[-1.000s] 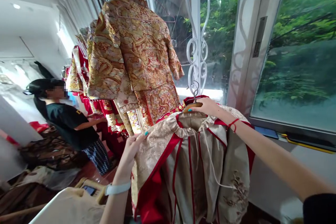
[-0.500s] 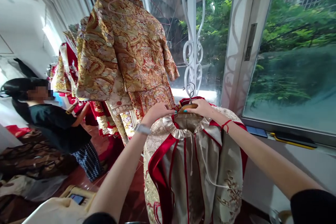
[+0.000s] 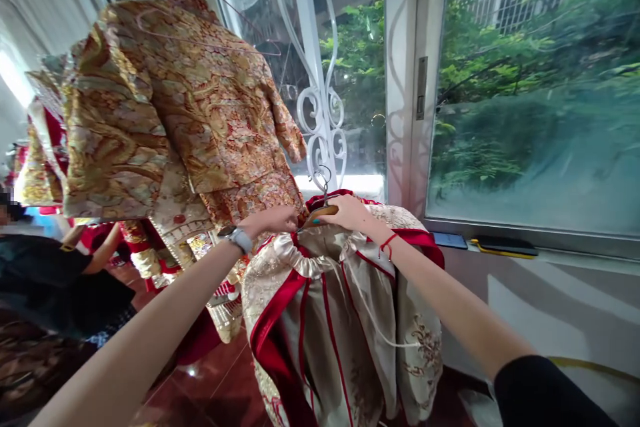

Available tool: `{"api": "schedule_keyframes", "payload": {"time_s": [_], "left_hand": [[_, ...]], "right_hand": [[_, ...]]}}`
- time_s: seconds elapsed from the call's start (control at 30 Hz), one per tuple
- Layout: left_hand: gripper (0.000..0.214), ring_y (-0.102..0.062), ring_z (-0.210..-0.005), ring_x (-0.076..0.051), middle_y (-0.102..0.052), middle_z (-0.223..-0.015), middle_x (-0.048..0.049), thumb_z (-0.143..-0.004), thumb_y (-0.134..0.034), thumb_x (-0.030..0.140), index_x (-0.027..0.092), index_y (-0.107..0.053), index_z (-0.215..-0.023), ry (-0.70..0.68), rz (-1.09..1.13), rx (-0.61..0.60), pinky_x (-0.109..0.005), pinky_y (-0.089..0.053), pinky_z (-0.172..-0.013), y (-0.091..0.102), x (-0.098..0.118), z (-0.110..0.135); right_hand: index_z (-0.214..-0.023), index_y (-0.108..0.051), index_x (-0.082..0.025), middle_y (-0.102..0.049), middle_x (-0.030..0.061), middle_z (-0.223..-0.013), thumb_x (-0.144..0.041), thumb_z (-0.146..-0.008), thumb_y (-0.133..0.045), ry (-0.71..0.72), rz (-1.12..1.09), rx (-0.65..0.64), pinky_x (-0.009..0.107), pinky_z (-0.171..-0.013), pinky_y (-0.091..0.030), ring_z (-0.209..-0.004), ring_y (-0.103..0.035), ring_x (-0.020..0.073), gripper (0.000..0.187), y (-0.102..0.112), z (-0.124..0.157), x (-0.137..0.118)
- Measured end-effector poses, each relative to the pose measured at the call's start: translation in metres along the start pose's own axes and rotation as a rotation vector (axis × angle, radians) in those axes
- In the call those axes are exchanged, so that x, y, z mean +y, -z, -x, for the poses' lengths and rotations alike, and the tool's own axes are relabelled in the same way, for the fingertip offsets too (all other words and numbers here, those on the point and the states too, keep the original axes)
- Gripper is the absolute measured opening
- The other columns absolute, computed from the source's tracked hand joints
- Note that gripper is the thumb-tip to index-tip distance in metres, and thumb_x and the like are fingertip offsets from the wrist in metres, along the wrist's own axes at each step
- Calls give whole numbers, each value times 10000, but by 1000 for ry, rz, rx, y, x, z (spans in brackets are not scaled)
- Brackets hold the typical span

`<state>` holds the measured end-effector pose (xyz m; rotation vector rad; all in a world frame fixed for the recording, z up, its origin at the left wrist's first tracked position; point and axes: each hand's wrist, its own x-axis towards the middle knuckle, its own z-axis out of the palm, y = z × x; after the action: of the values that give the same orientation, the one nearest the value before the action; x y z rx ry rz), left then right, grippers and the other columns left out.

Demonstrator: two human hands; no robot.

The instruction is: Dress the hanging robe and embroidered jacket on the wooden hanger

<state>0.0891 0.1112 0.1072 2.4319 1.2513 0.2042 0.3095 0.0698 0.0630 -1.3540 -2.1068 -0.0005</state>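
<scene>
The coat (image 3: pixel 333 320), cream with red edges, hangs right below the two hands, its collar between them and its body down between the two forearms. It is on a wooden hanger (image 3: pixel 325 211). The right hand (image 3: pixel 347 212) grips this hanger near the hook, with the thumb in front. The left hand (image 3: pixel 273 220) is at the other side of the collar with its fingers curled; I cannot tell if they pinch the cloth or only touch it. The hook stands up in front of a white metal post (image 3: pixel 306 20), and whether it touches the post is not clear.

The watch (image 3: pixel 230 233) on the left wrist has a dark face, too small for reading.

Both arms are stretched forward. The left forearm rises from the lower left corner; the right one comes from the lower right, with a red string (image 3: pixel 387 245) around the wrist, and passes in front of the coat's shoulder. A gold patterned jacket (image 3: pixel 220 107) hangs beyond the left hand.
</scene>
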Motion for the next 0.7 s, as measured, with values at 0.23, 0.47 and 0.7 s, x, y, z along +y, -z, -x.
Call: {"api": "schedule_keyframes", "payload": {"time_s": [0.23,0.47,0.7], "left_hand": [[364,-404,-486,-121,-461,-506,23,-679,-472,551,209,-474,-554,60,348,508,-261,-333,-499,-33,-19,33],[282,-348,-458,-99,-409,-479,50,-711,-518,448,204,-493,-573,76,401,731,-242,-264,-468,-23,6,52],[361,-589,-783,-187,-658,-873,-46,-799,-514,492,187,-631,-954,53,277,799,-273,-451,-666,-52,-45,120]], "right_hand": [[-707,-618,-184,-659,61,-779,-587,-817,-646,26,31,27,265,-609,-327,-813,-594,214,419,-3,-3,-3],[-655,-564,-184,-621,57,-776,-526,-803,-692,38,-25,80,278,-620,-340,-756,-557,190,394,-10,-3,-10],[-663,-506,-192,-580,22,-724,-465,-818,-676,56,-115,144,270,-616,-323,-689,-527,169,358,-28,-2,-3]]}}
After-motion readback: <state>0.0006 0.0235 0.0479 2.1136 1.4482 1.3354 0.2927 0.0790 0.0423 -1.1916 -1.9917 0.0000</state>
